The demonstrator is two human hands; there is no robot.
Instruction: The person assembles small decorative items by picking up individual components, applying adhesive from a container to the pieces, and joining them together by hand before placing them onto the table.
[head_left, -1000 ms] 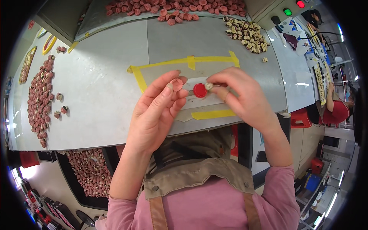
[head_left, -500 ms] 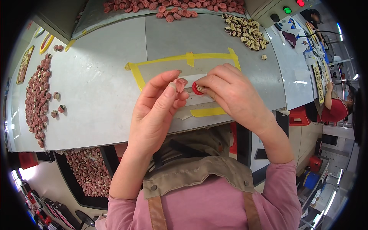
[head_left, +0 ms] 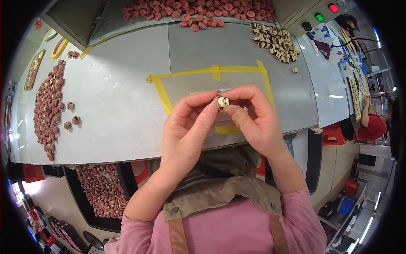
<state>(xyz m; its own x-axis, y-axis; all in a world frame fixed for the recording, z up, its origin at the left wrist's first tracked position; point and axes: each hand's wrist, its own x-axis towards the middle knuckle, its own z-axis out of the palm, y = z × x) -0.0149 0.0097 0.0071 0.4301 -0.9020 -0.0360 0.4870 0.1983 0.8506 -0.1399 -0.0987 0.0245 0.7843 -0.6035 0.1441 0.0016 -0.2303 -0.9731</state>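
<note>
My left hand (head_left: 186, 127) and my right hand (head_left: 262, 127) meet fingertip to fingertip above the yellow-taped area of the table. Between them is a small cream-and-black piece (head_left: 223, 102), its pale face toward me. The right thumb and fingers pinch it. A sliver of a pink raspberry-like shell (head_left: 216, 98) shows at the left fingertips, against that piece; most of the shell is hidden by fingers. How far the piece sits inside the shell I cannot tell.
Pink hollow shells (head_left: 198, 9) are heaped at the far edge, with cream-and-black pieces (head_left: 277, 42) at far right. Filled pink pieces (head_left: 48, 110) lie in a pile at left; more fill a black tray (head_left: 125, 175) below. Yellow tape (head_left: 186, 73) frames the work spot. A control box stands far right.
My right hand has lifted the cream-and-black piece from the small red round holder and brought it to the pink shell in my left hand. The hands now touch. The view has shifted slightly.
</note>
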